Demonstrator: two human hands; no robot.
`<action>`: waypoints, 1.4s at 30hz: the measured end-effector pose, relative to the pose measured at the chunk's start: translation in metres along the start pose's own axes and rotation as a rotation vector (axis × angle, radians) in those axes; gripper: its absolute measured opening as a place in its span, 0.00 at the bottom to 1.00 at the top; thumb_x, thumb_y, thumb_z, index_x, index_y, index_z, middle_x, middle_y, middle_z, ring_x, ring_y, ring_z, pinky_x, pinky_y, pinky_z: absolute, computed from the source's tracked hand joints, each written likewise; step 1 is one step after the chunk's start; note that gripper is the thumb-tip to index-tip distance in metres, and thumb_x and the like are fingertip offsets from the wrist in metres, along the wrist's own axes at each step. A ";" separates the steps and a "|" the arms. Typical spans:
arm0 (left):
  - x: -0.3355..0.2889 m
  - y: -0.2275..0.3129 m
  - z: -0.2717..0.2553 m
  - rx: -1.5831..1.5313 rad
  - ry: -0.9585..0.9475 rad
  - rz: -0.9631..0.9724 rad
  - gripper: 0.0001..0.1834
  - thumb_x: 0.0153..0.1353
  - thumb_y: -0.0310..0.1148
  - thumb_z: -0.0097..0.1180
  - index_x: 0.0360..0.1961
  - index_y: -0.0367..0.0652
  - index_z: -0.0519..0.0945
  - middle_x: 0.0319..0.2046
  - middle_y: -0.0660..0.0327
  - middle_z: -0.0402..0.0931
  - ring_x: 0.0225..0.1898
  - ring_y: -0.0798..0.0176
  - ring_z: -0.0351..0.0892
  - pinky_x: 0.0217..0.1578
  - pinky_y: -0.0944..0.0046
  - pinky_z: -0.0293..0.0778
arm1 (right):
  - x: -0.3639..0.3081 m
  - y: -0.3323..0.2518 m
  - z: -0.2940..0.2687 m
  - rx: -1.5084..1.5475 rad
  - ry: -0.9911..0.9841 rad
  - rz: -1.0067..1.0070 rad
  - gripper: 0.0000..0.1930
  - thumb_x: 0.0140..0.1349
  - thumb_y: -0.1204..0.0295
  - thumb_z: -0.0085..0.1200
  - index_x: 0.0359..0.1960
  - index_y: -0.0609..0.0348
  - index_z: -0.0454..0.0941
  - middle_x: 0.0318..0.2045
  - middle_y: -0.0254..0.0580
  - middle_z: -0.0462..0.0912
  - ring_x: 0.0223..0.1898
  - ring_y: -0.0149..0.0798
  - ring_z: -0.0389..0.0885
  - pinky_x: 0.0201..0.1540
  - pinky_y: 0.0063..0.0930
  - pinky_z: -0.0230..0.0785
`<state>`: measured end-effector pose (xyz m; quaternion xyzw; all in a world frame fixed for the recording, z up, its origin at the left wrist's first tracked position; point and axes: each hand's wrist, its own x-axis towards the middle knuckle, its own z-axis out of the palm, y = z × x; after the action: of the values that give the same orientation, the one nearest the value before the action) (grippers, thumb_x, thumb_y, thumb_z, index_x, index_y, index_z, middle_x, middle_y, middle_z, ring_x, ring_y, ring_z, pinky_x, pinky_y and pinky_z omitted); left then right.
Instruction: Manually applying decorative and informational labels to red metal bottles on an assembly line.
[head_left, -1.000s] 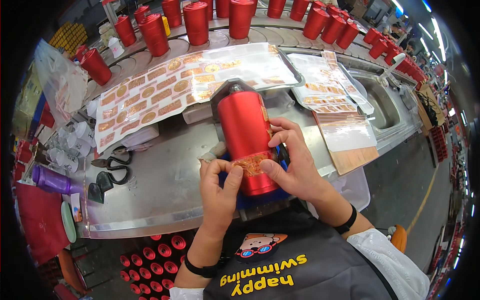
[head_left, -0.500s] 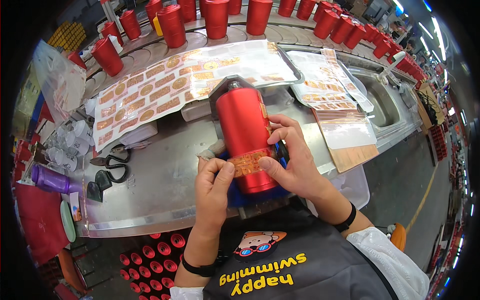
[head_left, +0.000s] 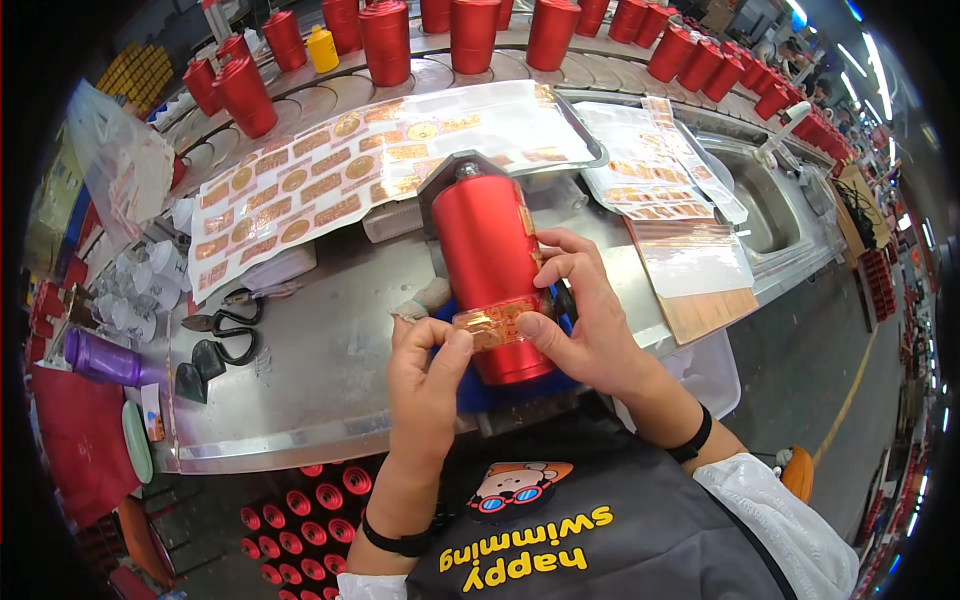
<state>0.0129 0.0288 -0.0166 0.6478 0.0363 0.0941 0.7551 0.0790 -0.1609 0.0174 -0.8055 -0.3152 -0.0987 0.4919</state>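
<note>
A red metallic canister (head_left: pixel 483 235) lies tilted in a dark holder on the bench, its lower end toward me. Across its lower part runs a patterned gold decal strip (head_left: pixel 488 328). My left hand (head_left: pixel 422 375) is closed, thumb and forefinger pinching the strip's left end. My right hand (head_left: pixel 600 325) curves round the canister's right side, its thumb on the strip and its fingers along the wall, tips partly hidden. Another gold decal (head_left: pixel 527 222) shows on the canister's upper right side. A pale wadded cloth (head_left: pixel 432 297) sits beside my left fingertips.
Behind the holder lies a large decal sheet (head_left: pixel 330 185); more sheets (head_left: pixel 650 170) are at right, near a sink (head_left: pixel 765 205). Black-handled scissors (head_left: pixel 235 325) and a purple cup (head_left: pixel 100 357) are at left. A conveyor (head_left: pixel 420 75) carries red canisters and a yellow bottle (head_left: pixel 322 50).
Canisters on the conveyor have shifted right, and the yellow bottle shows fully. The strip's left end is slightly raised and catches more light. My hands have barely moved.
</note>
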 end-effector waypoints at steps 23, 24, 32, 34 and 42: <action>-0.024 0.000 0.014 0.855 0.020 0.811 0.25 0.59 0.38 0.59 0.56 0.40 0.77 0.51 0.52 0.77 0.58 0.47 0.68 0.64 0.43 0.51 | 0.000 0.001 0.000 -0.017 0.011 -0.007 0.21 0.59 0.62 0.65 0.45 0.58 0.67 0.58 0.63 0.64 0.61 0.58 0.65 0.59 0.43 0.63; -0.027 -0.006 0.013 0.896 0.036 0.831 0.24 0.59 0.37 0.59 0.56 0.40 0.77 0.50 0.52 0.78 0.58 0.48 0.69 0.64 0.43 0.51 | -0.001 0.001 0.001 0.007 0.008 0.002 0.21 0.59 0.62 0.65 0.45 0.58 0.67 0.58 0.62 0.64 0.61 0.58 0.66 0.59 0.43 0.63; -0.035 -0.005 0.004 0.804 0.109 0.786 0.22 0.58 0.36 0.60 0.53 0.39 0.79 0.45 0.56 0.80 0.56 0.50 0.69 0.62 0.44 0.55 | -0.001 -0.001 -0.001 -0.018 -0.001 -0.007 0.21 0.59 0.62 0.65 0.45 0.58 0.67 0.59 0.61 0.64 0.61 0.57 0.66 0.59 0.42 0.63; -0.026 0.004 0.013 0.793 0.105 0.814 0.23 0.56 0.36 0.62 0.53 0.42 0.79 0.42 0.60 0.80 0.56 0.52 0.67 0.61 0.44 0.55 | -0.002 0.001 -0.001 0.000 0.002 0.005 0.21 0.60 0.62 0.64 0.46 0.58 0.67 0.59 0.60 0.64 0.61 0.57 0.66 0.60 0.42 0.62; -0.032 -0.009 0.003 0.799 0.068 0.943 0.23 0.54 0.33 0.63 0.52 0.43 0.77 0.47 0.56 0.76 0.52 0.51 0.67 0.60 0.42 0.56 | -0.003 -0.001 -0.004 -0.030 -0.024 -0.038 0.18 0.64 0.62 0.59 0.47 0.59 0.68 0.60 0.61 0.64 0.62 0.57 0.65 0.62 0.43 0.61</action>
<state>-0.0168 0.0191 -0.0270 0.8234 -0.1976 0.4173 0.3299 0.0770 -0.1653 0.0188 -0.8077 -0.3349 -0.1031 0.4741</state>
